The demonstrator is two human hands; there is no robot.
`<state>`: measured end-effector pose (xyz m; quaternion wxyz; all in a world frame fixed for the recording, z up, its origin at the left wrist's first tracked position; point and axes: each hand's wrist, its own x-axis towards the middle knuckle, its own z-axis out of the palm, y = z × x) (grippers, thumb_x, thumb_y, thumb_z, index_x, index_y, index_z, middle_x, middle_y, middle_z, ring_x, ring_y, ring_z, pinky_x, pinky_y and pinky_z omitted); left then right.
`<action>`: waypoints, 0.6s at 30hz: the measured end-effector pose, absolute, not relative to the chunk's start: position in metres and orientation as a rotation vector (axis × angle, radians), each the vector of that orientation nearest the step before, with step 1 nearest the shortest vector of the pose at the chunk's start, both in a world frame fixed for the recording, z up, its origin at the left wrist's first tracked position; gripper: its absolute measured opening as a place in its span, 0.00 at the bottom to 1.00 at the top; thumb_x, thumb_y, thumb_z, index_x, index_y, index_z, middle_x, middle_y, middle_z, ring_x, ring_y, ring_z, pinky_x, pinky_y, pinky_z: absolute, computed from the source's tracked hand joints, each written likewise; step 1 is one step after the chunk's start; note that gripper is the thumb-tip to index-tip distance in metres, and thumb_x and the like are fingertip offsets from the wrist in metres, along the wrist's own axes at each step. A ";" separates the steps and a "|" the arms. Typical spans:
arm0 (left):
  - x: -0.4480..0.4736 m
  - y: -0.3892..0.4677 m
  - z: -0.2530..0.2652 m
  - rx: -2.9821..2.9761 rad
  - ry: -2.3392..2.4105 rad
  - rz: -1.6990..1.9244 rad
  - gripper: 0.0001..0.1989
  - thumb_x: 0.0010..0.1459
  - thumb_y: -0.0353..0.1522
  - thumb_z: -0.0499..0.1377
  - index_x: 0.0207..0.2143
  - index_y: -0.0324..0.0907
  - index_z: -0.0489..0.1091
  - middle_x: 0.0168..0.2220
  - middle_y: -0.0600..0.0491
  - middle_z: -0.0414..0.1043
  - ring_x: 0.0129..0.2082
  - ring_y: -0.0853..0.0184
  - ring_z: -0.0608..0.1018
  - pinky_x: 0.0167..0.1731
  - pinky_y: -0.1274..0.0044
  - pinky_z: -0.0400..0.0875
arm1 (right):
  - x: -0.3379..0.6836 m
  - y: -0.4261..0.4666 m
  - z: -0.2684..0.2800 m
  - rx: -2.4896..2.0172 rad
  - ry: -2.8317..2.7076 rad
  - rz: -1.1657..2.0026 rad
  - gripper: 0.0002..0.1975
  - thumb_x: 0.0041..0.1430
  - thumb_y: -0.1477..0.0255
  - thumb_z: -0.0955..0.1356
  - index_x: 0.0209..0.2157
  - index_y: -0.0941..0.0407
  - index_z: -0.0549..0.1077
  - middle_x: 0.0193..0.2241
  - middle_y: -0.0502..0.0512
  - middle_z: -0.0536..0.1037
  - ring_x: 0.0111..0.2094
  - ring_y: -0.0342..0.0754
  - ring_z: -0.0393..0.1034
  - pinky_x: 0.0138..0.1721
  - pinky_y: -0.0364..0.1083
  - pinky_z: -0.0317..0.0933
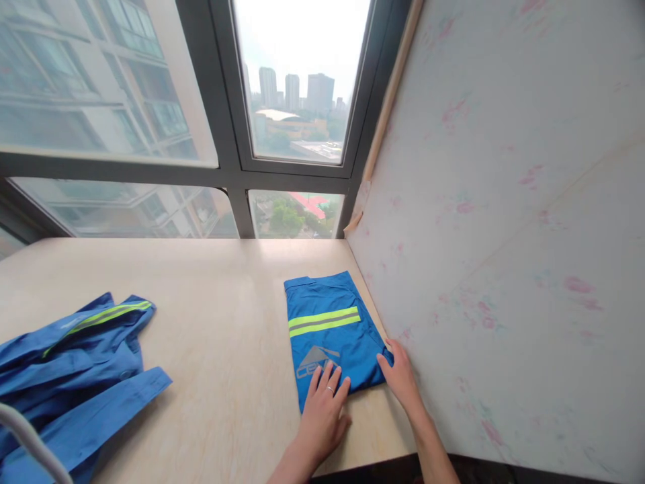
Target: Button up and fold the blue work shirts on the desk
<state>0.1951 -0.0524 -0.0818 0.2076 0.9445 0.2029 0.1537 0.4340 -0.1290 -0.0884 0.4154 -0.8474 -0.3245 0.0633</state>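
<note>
A folded blue work garment [327,346] lies on the wooden surface close to the wall. It has a yellow-green and grey reflective strip across it and a grey printed logo, partly covered by fingers. My left hand [325,407] rests flat on its near edge, fingers spread, with a ring on one finger. At the garment's right corner, my right hand [402,376] has the cloth between its thumb and fingers. Some of the right fingertips are hidden against the wall side.
Another blue garment [75,376] with a reflective strip lies loosely spread at the left. A pale curved tube [33,440] crosses the lower left corner. A flower-patterned wall [504,269] borders the right side. Dark-framed windows [297,175] stand behind the wooden surface [222,323].
</note>
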 end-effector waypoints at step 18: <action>0.154 -0.024 -0.093 1.774 0.885 0.774 0.11 0.60 0.35 0.57 0.39 0.48 0.81 0.42 0.50 0.82 0.47 0.56 0.81 0.54 0.59 0.71 | 0.390 -0.136 -0.085 -2.002 -0.751 0.456 0.25 0.51 0.58 0.68 0.47 0.59 0.77 0.45 0.65 0.80 0.45 0.58 0.76 0.48 0.54 0.70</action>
